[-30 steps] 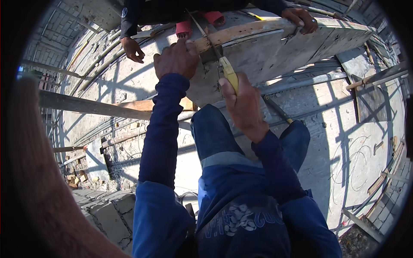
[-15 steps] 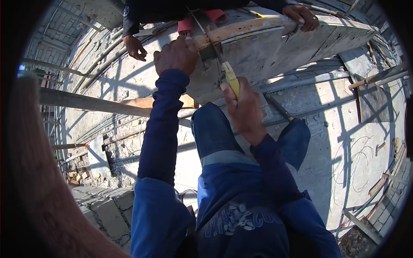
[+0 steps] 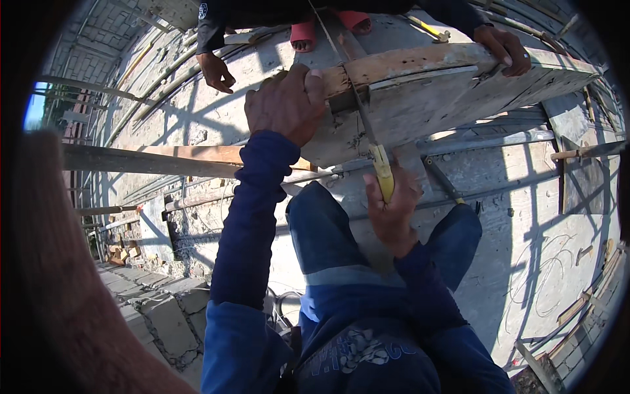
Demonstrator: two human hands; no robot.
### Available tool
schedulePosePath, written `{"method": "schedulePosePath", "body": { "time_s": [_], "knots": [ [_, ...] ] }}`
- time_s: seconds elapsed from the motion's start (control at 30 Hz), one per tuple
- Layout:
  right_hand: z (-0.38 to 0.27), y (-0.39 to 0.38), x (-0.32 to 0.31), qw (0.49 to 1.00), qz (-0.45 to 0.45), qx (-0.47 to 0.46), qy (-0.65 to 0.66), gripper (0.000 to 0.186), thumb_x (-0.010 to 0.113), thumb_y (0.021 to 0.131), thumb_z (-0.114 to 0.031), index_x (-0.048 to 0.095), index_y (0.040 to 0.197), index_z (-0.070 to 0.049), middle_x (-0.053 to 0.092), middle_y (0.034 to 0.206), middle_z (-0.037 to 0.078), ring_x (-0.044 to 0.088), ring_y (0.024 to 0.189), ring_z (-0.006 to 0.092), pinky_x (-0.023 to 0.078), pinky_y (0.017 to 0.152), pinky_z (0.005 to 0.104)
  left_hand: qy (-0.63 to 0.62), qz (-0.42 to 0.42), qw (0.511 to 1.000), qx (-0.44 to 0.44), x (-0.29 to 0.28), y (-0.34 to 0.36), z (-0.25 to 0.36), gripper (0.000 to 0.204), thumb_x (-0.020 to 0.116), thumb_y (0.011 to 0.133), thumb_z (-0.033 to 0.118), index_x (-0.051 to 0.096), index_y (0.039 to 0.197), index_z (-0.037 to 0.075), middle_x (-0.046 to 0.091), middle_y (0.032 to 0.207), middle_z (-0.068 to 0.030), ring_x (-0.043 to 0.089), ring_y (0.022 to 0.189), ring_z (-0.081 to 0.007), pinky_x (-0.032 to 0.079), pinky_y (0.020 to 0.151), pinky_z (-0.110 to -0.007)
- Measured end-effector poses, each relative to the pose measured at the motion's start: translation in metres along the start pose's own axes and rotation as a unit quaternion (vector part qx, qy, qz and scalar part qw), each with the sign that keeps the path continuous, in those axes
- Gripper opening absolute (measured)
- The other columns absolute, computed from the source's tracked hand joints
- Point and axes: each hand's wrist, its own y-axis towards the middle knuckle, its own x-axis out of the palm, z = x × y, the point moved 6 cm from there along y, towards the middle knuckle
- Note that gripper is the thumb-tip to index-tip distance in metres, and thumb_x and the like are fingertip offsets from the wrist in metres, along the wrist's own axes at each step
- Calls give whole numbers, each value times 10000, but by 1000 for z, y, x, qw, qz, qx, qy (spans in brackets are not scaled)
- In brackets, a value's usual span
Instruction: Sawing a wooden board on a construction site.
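Outdoor construction site, grey concrete slab floor point(image 3: 525, 217) in harsh sun with crossing shadows, brick rubble at far lower left. Worn plywood panel point(image 3: 446, 105) with a wooden batten point(image 3: 407, 62) along its top edge lies just ahead of both hands. Left hand point(image 3: 285, 102) sits curled over the near-left end of the batten, fingers wrapped on the wood, pressing down. Right hand point(image 3: 394, 210) is closed in a fist round the yellow handle of a handsaw point(image 3: 374, 148); the blade runs up and away from that hand, crossing the panel and meeting the batten just right of the left hand. Blade looks set into the batten edge, depth of cut cannot be told. Long timber beam point(image 3: 151, 157) lies flat on the slab to the left of the left forearm. The wearer's blue-trousered knee is between the two arms, under the saw handle. Opposite, another person's hand point(image 3: 505, 49) rests on the far-right end of the batten, well right of the saw; their other hand point(image 3: 215, 71) hangs open, above-left of the left hand. Their red sandals point(image 3: 308, 33) show beyond the panel.
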Motion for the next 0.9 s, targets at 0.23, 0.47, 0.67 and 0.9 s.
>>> {"method": "schedulePosePath", "body": {
  "time_s": [0.23,0.47,0.67,0.9],
  "knots": [
    [-56,24,-27,978,-148,145,26,327,640,886,-262,496,1042,-12,589,661,175,624,599,363,475,519,395,-13,-117,990,-77,0,4,-14,472,404,915,460,661,829,73,658,812,-166,626,767,-378,477,718,-471],
    [-109,70,-43,928,-246,279,30,312,491,964,-293,470,1039,9,572,603,135,607,550,323,456,527,404,-102,-21,925,-366,16,-20,-49,550,422,886,523,696,890,45,654,848,-254,622,885,-405,462,826,-445],
    [-86,30,-43,928,-223,297,2,327,488,948,-258,490,1116,23,608,729,176,626,618,321,481,571,390,-144,-144,831,-518,13,-38,-60,530,561,803,476,694,986,-3,671,962,-237,630,970,-373,460,883,-402],
    [-115,64,-57,879,-225,417,-57,315,494,925,-327,502,912,-12,521,653,119,485,536,209,405,496,366,-185,-162,826,-507,22,-41,-43,449,578,797,406,694,937,-5,678,895,-220,653,872,-358,481,824,-414]
  ]
}}
